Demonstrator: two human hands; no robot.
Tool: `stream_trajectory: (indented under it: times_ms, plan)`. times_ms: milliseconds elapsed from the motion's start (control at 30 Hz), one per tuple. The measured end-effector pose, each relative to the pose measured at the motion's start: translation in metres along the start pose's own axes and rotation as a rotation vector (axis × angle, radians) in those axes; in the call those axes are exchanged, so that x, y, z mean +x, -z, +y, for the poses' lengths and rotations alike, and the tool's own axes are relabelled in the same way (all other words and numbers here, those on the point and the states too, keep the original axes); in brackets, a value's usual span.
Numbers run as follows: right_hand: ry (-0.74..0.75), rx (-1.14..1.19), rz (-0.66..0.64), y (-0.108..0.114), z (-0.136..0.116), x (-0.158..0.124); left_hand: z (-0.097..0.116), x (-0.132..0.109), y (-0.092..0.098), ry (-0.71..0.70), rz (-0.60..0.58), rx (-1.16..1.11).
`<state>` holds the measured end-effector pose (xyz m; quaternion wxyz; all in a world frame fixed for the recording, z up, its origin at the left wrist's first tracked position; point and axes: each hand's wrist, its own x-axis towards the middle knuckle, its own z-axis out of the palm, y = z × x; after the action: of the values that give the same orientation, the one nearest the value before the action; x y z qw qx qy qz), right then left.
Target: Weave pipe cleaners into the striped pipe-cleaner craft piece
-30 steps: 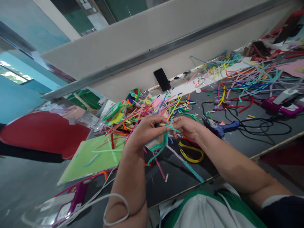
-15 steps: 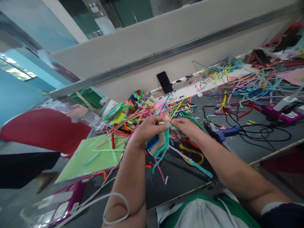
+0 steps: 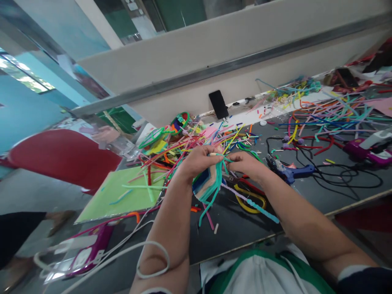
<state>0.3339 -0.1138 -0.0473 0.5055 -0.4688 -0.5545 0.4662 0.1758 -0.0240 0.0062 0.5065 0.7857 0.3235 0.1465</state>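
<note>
My left hand (image 3: 197,164) is closed around the top of a striped pipe-cleaner piece (image 3: 211,183) in blue, beige and teal. Loose teal ends hang below it. Just to the right, the fingers of my right hand (image 3: 244,164) pinch a teal pipe cleaner (image 3: 227,159) at the upper edge of the piece. A lilac and light-blue fuzzy stem (image 3: 257,206) slants across the table under my right forearm. Beneath that stem lie yellow-handled scissors (image 3: 252,200), partly covered. My fingers hide much of the join.
Behind my hands spreads a heap of coloured pipe cleaners (image 3: 183,143). A blue glue gun (image 3: 292,172) with black cable lies to the right. The phone (image 3: 218,104) leans on the partition. At left are a green sheet (image 3: 107,196), a purple power strip (image 3: 94,249) and a red chair (image 3: 64,159).
The view has shifted slightly. My hands have drawn a little apart, with more teal strand showing between them. At left, a person's legs have moved, and a second foot now shows.
</note>
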Motion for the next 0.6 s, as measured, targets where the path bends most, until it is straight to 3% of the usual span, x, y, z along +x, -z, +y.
stream_trajectory:
  times_ms: [100,433,600]
  plan:
    - [0.049,-0.012,-0.051,0.0005,-0.0021,-0.0003,-0.0016,0.0005,0.0003,0.005,-0.021,-0.021]
    - [0.400,-0.806,0.337,-0.0054,0.0038,0.0002,-0.0096,0.0042,0.0009,0.009,-0.016,-0.111]
    - [0.548,-0.968,0.358,-0.0054,0.0053,-0.0037,-0.0087,0.0054,0.0014,-0.049,-0.017,-0.068]
